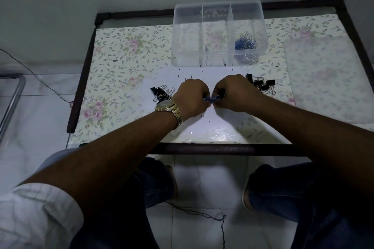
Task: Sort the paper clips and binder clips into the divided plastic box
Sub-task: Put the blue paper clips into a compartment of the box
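A clear divided plastic box [218,6] stands at the far middle of the table. Its right compartment holds a heap of blue paper clips [245,42]; the other two compartments look empty. My left hand [191,98] and my right hand [232,94] meet at the table's middle, both pinched on a small bunch of blue paper clips [213,99] between them. One pile of black binder clips [162,93] lies just left of my left hand. A second pile of black binder clips [262,85] lies right of my right hand.
The table [113,66] has a floral cover and a dark frame. A translucent lid or sheet [325,79] lies at the right. Small dark specks are scattered in front of the box. A metal chair frame [12,103] and thin wires are on the floor at left.
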The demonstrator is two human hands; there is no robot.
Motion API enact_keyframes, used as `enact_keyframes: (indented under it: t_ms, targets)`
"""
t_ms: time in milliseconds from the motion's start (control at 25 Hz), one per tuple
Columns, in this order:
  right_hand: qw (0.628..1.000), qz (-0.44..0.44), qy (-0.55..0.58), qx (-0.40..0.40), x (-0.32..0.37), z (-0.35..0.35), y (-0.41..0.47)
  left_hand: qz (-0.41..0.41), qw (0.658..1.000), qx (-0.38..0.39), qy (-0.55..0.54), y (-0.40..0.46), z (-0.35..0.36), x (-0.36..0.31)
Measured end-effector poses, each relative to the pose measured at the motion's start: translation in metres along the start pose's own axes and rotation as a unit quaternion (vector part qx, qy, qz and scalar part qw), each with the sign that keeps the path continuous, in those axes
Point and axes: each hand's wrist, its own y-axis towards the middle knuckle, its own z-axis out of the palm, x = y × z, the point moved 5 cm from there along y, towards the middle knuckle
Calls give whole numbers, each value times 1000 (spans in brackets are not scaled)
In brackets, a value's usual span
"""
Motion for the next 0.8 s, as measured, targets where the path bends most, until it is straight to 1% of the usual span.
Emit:
enact_keyframes:
  t_ms: [160,320,560,720,800]
  targets:
    - [999,22,24,20,-4,-3,0,-10,999,17,-34,0,-1,3]
    - [997,45,62,28,-7,-10,2,-55,993,27,-105,2,-5,11]
    - [988,87,126,15,-19,-24,4,-136,956,46,-257,2,-21,20]
    - [974,117,194,8,-23,-35,3,-166,932,38,-319,3,-34,23]
    - [968,123,220,-4,-24,-43,3,-169,926,36,-335,2,-43,21]
